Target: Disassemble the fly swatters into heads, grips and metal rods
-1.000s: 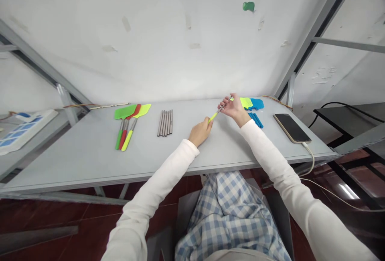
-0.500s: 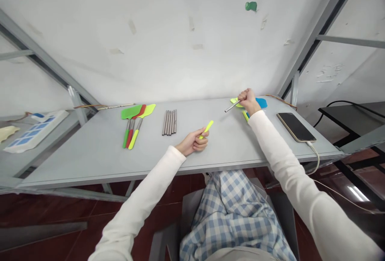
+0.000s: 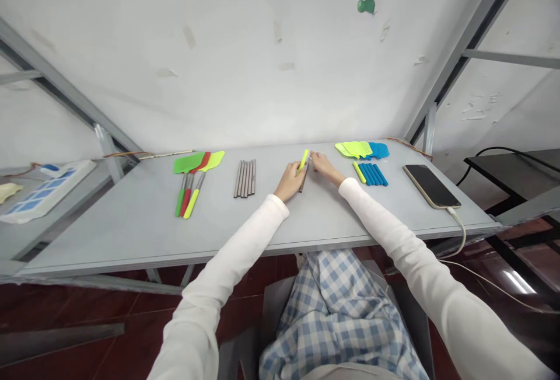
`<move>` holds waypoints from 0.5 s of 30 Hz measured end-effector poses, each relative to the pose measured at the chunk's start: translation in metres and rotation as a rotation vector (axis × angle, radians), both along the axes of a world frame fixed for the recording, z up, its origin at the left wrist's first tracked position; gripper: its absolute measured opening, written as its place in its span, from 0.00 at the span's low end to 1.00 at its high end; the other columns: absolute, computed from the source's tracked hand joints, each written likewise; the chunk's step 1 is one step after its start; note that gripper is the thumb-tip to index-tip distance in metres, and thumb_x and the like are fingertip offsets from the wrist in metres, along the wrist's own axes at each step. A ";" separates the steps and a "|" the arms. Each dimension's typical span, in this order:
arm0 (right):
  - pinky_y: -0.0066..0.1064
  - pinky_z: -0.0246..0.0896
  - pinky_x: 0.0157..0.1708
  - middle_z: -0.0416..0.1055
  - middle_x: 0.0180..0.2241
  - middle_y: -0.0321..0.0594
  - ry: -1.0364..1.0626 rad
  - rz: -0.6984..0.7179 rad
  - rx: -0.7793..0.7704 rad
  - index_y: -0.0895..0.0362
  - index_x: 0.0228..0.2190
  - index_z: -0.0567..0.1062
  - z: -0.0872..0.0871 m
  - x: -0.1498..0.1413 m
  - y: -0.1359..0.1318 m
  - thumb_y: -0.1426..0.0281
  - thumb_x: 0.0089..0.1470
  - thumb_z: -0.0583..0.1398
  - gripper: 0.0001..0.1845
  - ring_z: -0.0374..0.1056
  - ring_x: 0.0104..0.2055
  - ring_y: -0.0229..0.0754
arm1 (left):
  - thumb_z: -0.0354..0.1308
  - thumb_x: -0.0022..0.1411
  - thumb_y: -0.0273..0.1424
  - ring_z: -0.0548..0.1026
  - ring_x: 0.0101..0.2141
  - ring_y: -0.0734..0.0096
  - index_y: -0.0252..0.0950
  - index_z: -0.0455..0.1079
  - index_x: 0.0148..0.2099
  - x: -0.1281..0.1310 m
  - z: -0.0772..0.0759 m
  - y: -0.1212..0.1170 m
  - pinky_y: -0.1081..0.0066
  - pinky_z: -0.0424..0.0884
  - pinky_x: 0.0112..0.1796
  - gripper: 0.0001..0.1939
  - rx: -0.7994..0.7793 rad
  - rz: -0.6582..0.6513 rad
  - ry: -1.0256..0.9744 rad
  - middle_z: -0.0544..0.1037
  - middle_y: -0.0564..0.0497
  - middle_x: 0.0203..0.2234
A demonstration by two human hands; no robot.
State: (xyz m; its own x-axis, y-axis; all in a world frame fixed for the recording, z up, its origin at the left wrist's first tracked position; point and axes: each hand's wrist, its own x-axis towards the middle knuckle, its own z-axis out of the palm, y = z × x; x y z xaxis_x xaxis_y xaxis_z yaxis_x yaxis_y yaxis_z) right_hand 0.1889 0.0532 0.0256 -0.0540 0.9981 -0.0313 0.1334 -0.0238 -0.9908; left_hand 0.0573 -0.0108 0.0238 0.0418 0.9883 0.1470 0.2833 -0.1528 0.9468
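Observation:
My left hand [image 3: 289, 181] is closed around a yellow-green handle sleeve [image 3: 303, 161], whose upper part sticks up past the fingers. Just to its right, my right hand [image 3: 324, 166] has its fingers closed at the upper end of a metal tube [image 3: 303, 182]. The tube slants down beside my left fingers, and its lower end shows below them. Both hands meet over the middle of the table; the fingertips partly hide the tube's upper end.
On the grey table [image 3: 245, 225], several metal tubes [image 3: 245, 178] lie left of centre. Further left are green, red and yellow spatulas [image 3: 189, 190]. At right are yellow and blue spatula heads [image 3: 356, 148], several blue sleeves [image 3: 373, 174], one yellow sleeve [image 3: 359, 172] and a charging phone [image 3: 431, 185].
My right hand has come left from above the spatula heads, bringing the metal tube to my left hand. The left hand has moved up and right, with the yellow-green sleeve now more upright.

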 end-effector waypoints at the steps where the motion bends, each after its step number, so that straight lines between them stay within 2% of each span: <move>1: 0.40 0.59 0.51 0.69 0.32 0.42 -0.060 0.002 0.064 0.54 0.26 0.67 0.001 0.003 -0.001 0.65 0.58 0.51 0.11 0.62 0.46 0.47 | 0.50 0.64 0.28 0.70 0.44 0.67 0.37 0.69 0.48 0.001 -0.004 0.003 0.67 0.65 0.49 0.12 0.072 0.004 0.152 0.68 0.46 0.41; 2: 0.42 0.54 0.55 0.70 0.35 0.44 -0.128 0.007 0.133 0.53 0.26 0.68 0.002 0.005 -0.002 0.64 0.60 0.50 0.14 0.60 0.49 0.48 | 0.48 0.65 0.29 0.69 0.47 0.66 0.36 0.69 0.49 0.001 -0.007 0.005 0.65 0.63 0.53 0.13 0.127 0.001 0.280 0.68 0.45 0.43; 4: 0.43 0.50 0.58 0.70 0.37 0.46 -0.242 0.017 0.251 0.53 0.26 0.68 0.004 0.010 -0.006 0.61 0.62 0.46 0.19 0.60 0.50 0.49 | 0.45 0.67 0.31 0.69 0.48 0.66 0.36 0.67 0.52 0.002 -0.011 0.008 0.63 0.61 0.55 0.15 0.165 -0.021 0.400 0.67 0.44 0.45; 9: 0.37 0.58 0.50 0.69 0.33 0.43 -0.225 0.137 0.473 0.53 0.26 0.67 0.002 0.012 -0.016 0.53 0.62 0.40 0.26 0.64 0.41 0.44 | 0.44 0.68 0.34 0.70 0.47 0.63 0.34 0.69 0.48 0.000 -0.012 0.007 0.61 0.62 0.55 0.15 0.170 -0.065 0.525 0.67 0.44 0.43; 12: 0.36 0.59 0.42 0.64 0.28 0.38 -0.264 0.209 0.508 0.53 0.25 0.63 0.000 0.015 -0.013 0.50 0.60 0.43 0.24 0.62 0.33 0.42 | 0.48 0.65 0.34 0.71 0.44 0.64 0.34 0.70 0.45 -0.002 -0.012 0.004 0.62 0.65 0.52 0.13 0.168 -0.106 0.600 0.66 0.44 0.44; 15: 0.34 0.58 0.36 0.63 0.26 0.37 -0.293 0.114 0.471 0.52 0.25 0.60 -0.001 0.027 0.001 0.52 0.61 0.42 0.22 0.60 0.30 0.40 | 0.52 0.61 0.32 0.71 0.37 0.69 0.36 0.69 0.48 -0.004 -0.013 -0.001 0.63 0.68 0.49 0.13 0.180 -0.128 0.665 0.64 0.45 0.47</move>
